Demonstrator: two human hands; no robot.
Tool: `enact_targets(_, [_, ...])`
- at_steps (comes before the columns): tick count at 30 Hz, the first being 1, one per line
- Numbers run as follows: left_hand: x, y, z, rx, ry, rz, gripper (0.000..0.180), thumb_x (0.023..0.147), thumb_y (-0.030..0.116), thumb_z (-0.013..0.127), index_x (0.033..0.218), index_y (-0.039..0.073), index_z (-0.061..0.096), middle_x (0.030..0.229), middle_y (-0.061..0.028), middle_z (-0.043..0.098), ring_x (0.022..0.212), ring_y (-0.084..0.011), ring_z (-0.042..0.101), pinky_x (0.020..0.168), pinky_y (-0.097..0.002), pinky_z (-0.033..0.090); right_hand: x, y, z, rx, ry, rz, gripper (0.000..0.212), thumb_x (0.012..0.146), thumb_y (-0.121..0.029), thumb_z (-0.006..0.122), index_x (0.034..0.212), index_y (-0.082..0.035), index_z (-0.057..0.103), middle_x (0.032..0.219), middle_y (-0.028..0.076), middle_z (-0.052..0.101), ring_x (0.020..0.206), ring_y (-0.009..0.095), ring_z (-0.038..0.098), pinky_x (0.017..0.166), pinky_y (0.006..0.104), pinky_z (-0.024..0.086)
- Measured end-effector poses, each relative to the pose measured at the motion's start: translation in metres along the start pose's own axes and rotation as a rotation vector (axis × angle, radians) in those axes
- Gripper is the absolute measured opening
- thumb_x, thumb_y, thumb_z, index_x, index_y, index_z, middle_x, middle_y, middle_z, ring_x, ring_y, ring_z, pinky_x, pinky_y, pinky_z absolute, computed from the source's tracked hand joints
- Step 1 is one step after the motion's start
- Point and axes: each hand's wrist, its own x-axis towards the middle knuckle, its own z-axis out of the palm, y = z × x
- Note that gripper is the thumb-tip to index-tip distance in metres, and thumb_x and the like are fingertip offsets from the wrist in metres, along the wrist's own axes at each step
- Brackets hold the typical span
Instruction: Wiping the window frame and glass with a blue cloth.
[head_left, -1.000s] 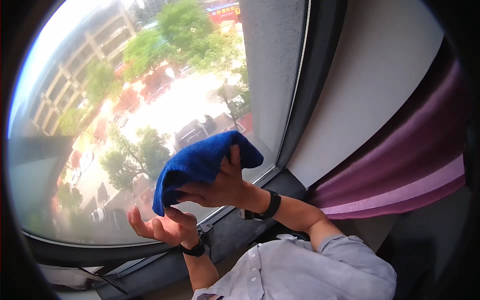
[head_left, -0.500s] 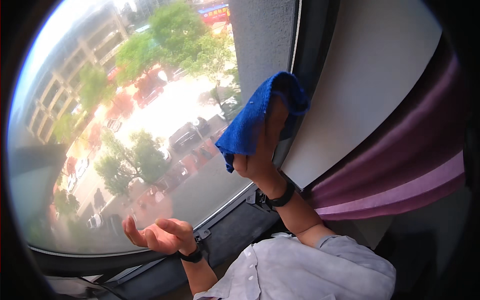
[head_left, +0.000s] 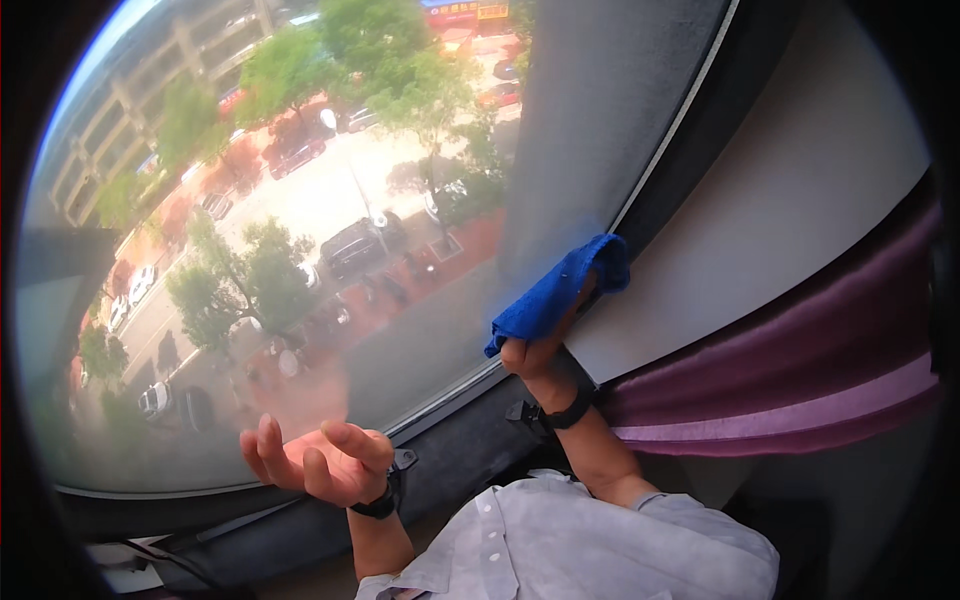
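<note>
A blue cloth (head_left: 545, 307) is draped over my right hand (head_left: 538, 359), whose fingers are mostly hidden under it. The cloth lies against the lower right corner of a window pane (head_left: 430, 365), close to the dark frame (head_left: 690, 150). My left hand (head_left: 325, 462) is held palm up near the pane's lower edge, its fingers apart and slightly curled, with nothing in it. A faint reflection of a hand shows in the glass above it. Each wrist wears a dark band.
A white wall panel (head_left: 760, 190) borders the frame on the right, with a purple curtain (head_left: 780, 385) beyond it. Black latches (head_left: 528, 413) sit along the lower frame. Through the glass are trees, parked cars and a building far below.
My right hand has moved down along the pane's right side with the blue cloth, toward the lower corner. My left hand stays nearly in place, its fingers a little more raised.
</note>
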Motion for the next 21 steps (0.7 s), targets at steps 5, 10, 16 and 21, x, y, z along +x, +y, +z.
enact_targets(5, [-0.003,0.000,-0.002,0.008,0.004,-0.001,0.015,0.097,0.004,0.053,0.108,0.002,0.044,0.126,-0.0310,0.060,0.131,-0.0468,0.047,0.108,-0.0580,0.036,0.165,-0.042,-0.031,-0.026,-0.032,-0.167,0.078,0.094,-0.039,0.050,0.145,0.012,0.021,0.151,0.037,0.025,0.138,0.052,0.028,0.117,0.0568,0.014])
enact_targets(10, [-0.002,0.001,0.005,-0.019,0.039,-0.005,0.013,0.093,0.002,0.055,0.102,0.002,0.046,0.117,-0.0317,0.063,0.127,-0.0464,0.051,0.108,-0.0573,0.036,0.264,-0.093,-0.038,-0.025,0.201,-0.297,0.059,0.097,-0.039,0.053,0.129,0.010,0.050,0.136,0.033,0.048,0.123,0.045,0.049,0.108,0.0502,0.032])
enact_targets(16, [0.001,-0.002,0.006,0.001,0.008,0.060,0.012,0.090,-0.003,0.053,0.099,0.000,0.046,0.114,-0.0349,0.063,0.122,-0.0446,0.057,0.112,-0.0574,0.035,0.261,-0.092,-0.035,0.178,0.267,-0.263,0.060,0.094,-0.045,0.064,0.127,0.006,0.059,0.127,0.029,0.060,0.118,0.044,0.058,0.099,0.0479,0.044])
enact_targets(21, [0.001,-0.008,0.010,-0.027,0.041,0.116,0.011,0.089,-0.004,0.054,0.097,-0.001,0.047,0.116,-0.0370,0.062,0.124,-0.0453,0.055,0.113,-0.0566,0.034,0.176,-0.002,-0.030,-0.069,0.107,-0.450,0.045,0.101,-0.030,0.044,0.118,0.011,0.051,0.114,0.025,0.058,0.107,0.039,0.056,0.109,0.0487,0.033])
